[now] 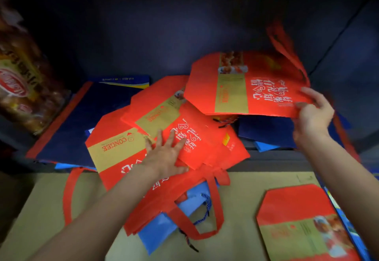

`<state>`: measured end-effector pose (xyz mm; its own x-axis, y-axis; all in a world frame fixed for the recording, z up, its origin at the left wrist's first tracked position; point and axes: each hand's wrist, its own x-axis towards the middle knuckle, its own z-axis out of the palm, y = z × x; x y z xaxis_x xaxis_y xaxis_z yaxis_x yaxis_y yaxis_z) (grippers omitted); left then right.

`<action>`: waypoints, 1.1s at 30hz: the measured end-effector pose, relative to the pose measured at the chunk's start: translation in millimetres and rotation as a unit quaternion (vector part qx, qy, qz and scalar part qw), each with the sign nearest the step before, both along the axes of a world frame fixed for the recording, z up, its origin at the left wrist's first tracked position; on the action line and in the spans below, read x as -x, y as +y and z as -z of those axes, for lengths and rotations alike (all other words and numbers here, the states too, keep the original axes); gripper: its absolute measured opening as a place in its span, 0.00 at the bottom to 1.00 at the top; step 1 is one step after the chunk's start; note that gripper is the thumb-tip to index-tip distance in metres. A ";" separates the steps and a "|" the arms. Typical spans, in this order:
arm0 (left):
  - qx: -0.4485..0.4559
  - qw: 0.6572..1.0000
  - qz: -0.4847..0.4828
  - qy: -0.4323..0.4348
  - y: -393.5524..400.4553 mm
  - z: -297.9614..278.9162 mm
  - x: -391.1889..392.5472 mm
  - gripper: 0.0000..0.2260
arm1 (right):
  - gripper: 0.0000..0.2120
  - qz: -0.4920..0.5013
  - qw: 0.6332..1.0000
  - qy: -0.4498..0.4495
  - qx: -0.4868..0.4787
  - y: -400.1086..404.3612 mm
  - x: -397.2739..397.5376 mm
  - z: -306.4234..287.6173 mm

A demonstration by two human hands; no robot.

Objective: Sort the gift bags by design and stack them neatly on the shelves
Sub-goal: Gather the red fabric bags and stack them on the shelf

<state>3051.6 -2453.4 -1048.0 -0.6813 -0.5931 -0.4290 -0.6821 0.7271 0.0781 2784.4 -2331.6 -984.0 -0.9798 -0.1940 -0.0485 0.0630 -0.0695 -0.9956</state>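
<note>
Shelf [276, 154]: dark, with a dark back wall; it holds a loose heap of flat gift bags, some hanging over its front edge.
Cardboard [45, 205]: tan sheet below and in front of the shelf; bag handles and one red bag lie on it.
Navy bags [82, 121]: flat on the shelf at the left, red strip along the left edge, under the red ones; more navy fabric shows at the right under the raised bag.
Red pile [114, 148]: two or three red bags with gold bands and white lettering, fanned askew on the navy bags, their red loop handles trailing onto the cardboard.
Raised bag [246, 84]: red, same design, lifted off the heap at the right and tilted, its handle standing up behind.
Floor bag [297, 223]: red with gold band, flat on the cardboard at lower right, apart from the heap.
Blue bags [164, 228]: light blue, poking out beneath the red pile, with a twisted cord handle.
Snack pack [20, 88]: printed packet leaning at the far left, blurred.
Left hand [164, 154]: palm down, fingers spread straight, pressing on the red pile.
Right hand [313, 113]: fingers and thumb pinch the raised bag's right edge, holding it up.
</note>
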 end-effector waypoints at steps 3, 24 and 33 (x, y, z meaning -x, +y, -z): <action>0.001 1.000 -0.006 -0.025 5.4 -0.1 4.9 0.39 | 0.17 0.010 0.998 -0.043 0.034 9.7 -2.6 -4.1; -0.055 0.830 -0.485 0.271 6.5 -1.9 -93.5 0.26 | 0.25 -0.400 0.388 0.314 -0.769 -20.3 -129.1 -0.7; -0.081 0.808 -0.497 0.306 17.9 -10.8 -64.9 0.32 | 0.17 -0.384 0.441 0.658 -0.474 -30.1 -149.7 6.7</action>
